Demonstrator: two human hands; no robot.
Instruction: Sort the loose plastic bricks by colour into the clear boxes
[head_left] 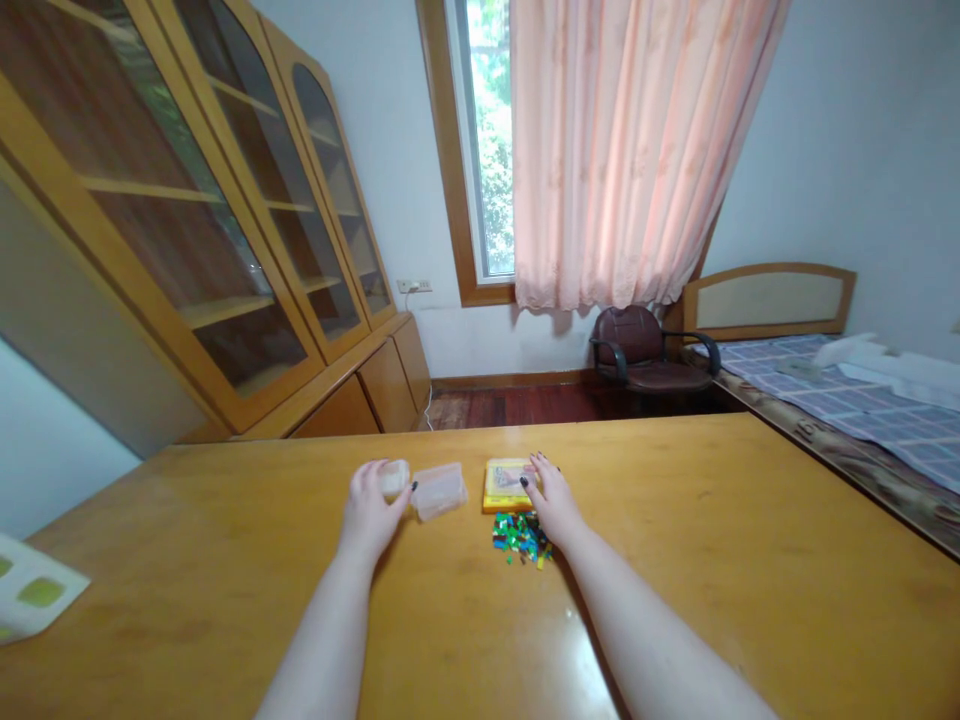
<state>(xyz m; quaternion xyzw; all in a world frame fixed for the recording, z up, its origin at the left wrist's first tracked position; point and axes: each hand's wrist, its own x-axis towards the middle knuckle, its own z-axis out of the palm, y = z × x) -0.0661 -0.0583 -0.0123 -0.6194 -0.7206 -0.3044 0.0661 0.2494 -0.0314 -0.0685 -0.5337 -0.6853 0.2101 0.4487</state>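
My left hand [367, 508] curls round a small clear plastic box [394, 478], its thumb reaching to the right. Just beside the thumb lies a larger translucent plastic container [439, 491], flat on the table. My right hand [556, 500] rests with spread fingers at the right edge of a flat yellow box [498, 500] with a pale, printed top; the thumb lies on that top. Directly below the yellow box is a loose heap of tiny toy building bricks [519, 538] in green, blue, white, yellow and dark colours. My right hand partly covers the heap's right side.
Both arms reach across a wide wooden table [465, 640]. A white sheet with yellow-green squares [45, 590] lies at its left edge. Beyond stand a glass-door cabinet [247, 210], an armchair [637, 350] and a bed [847, 385] to the right.
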